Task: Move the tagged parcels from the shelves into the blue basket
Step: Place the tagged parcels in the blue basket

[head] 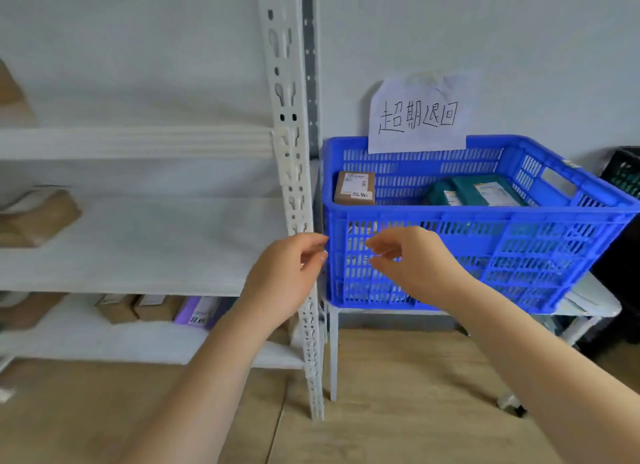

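Observation:
The blue basket (485,245) stands on a white stand at the right. Inside it a brown box (354,187) with a white tag leans at the left, and teal parcels (479,194) lie at the right. My left hand (289,273) hovers in front of the shelf post, fingers loosely curled, holding nothing. In front of the basket's near wall is my right hand (408,259), also loosely curled and empty. Brown parcels (38,214) lie at the left of the middle shelf. On the lowest shelf sit brown boxes (138,308) and a purple parcel (199,311).
The white shelf post (294,186) rises between shelves and basket. A paper sign (419,115) with handwriting hangs above the basket's back rim. A dark crate (623,173) stands at the far right. The floor is wooden.

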